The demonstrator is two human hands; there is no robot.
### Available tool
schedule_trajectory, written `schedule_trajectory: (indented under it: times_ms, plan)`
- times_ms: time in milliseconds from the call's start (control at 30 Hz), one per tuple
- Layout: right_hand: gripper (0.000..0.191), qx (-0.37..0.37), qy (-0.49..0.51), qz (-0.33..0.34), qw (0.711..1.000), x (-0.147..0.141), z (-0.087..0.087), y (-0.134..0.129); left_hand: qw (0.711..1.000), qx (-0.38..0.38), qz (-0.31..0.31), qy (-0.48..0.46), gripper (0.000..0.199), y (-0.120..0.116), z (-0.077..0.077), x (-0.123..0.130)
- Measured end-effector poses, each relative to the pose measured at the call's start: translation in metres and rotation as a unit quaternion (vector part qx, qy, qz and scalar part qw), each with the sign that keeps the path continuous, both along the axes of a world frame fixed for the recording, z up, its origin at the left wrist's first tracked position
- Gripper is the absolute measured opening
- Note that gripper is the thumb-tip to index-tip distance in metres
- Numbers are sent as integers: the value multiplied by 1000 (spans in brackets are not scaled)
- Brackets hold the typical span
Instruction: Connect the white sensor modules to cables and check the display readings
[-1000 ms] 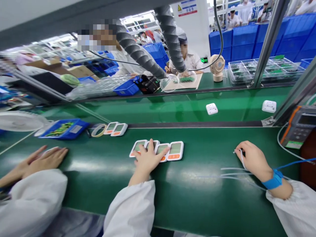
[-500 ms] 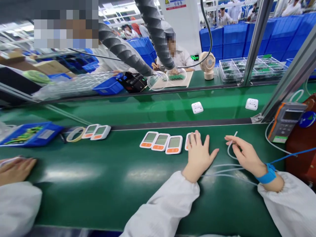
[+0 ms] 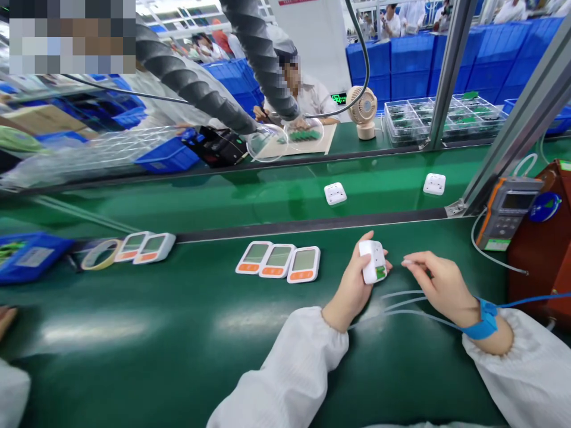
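Observation:
My left hand (image 3: 354, 282) grips a small white device (image 3: 373, 261) turned on edge, its back facing me with a green patch showing. My right hand (image 3: 439, 282) pinches the end of a thin clear tube (image 3: 408, 262) a little to the right of the device. More clear tubing (image 3: 401, 306) lies on the green belt between my wrists. A blue strap (image 3: 485, 318) wraps my right wrist. Three white devices with grey screens and orange bars (image 3: 279, 260) lie in a row left of my left hand.
Two more devices (image 3: 145, 247) and a tape roll (image 3: 100, 254) lie at left beside a blue bin (image 3: 27, 257). An orange-edged meter (image 3: 506, 213) and a brown box (image 3: 542, 238) stand at right. Two white units (image 3: 335, 193) sit on the far belt. A co-worker's hand (image 3: 5, 318) rests far left.
My left hand slid right from the row, covered the fourth device and lifted it on edge. My right hand raised the tube end toward it. The co-worker's hand drew back left.

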State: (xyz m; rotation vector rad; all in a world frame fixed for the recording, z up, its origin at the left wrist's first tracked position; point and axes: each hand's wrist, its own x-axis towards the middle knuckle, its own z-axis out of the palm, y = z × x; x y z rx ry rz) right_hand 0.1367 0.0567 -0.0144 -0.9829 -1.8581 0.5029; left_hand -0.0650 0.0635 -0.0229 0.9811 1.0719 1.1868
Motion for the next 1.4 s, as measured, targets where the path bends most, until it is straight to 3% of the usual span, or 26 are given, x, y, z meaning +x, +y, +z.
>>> schedule_trajectory:
  times_ms: [67,167,367,900,1400]
  plan:
    - [15,25,-58,19,998,-1,1,-1,982,-70,-24,-175,67,-7,1,11]
    - [22,24,-93,23,995,-4,1,-2,960,-112,-53,-251,65,-11,1,21]
    - [23,-3,-94,-3,996,-7,-2,-5,969,-101,-77,-210,58,-11,4,20]
    - [13,-51,6,34,998,-13,0,-8,984,-77,-93,-130,59,-14,-1,18]
    - [17,-107,29,15,994,-15,3,-9,990,-56,-95,-89,59,-15,-4,18]
